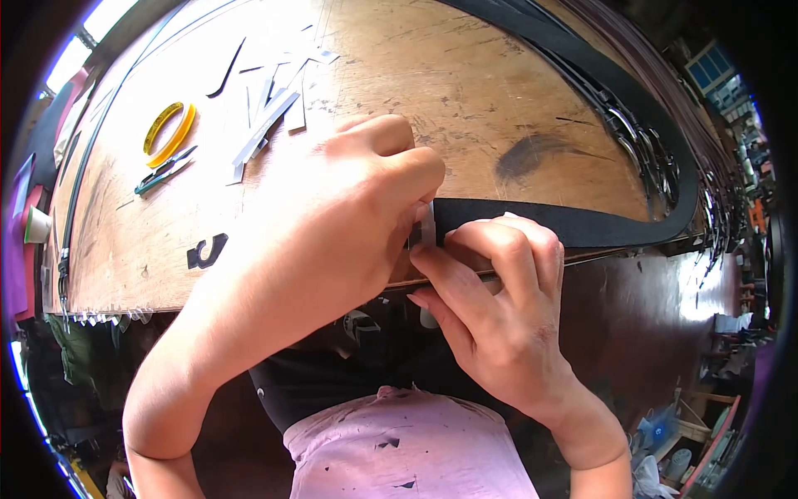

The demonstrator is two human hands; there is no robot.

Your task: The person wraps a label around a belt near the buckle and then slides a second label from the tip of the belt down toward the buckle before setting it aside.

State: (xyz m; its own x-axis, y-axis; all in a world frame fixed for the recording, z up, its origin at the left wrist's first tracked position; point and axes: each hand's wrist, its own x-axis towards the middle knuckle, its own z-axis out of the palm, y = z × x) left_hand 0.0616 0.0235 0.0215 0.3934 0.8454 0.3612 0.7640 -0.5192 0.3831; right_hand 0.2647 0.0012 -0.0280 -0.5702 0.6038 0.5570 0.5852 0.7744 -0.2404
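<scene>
A wide, flat black strap (532, 220), leather-like, runs along the table's front edge and curves back up the right side. At its near end a small pale, shiny strip (428, 224) lies across it; whether it is tape cannot be told. My left hand (366, 187) is closed over this end, knuckles up, its thumb tip by the pale strip and the other fingertips hidden. From the front, my right hand (503, 287) pinches the strap's end, index finger on top and thumb below the edge.
On the wooden table (465, 100) lie a yellow tape roll (170, 135), green-handled snips (165, 171), several pale strips (268, 125) and a black hook-shaped scrap (207, 250). Bundled black cords (636, 141) lie inside the strap's curve. Thin dark strips hang over the right edge.
</scene>
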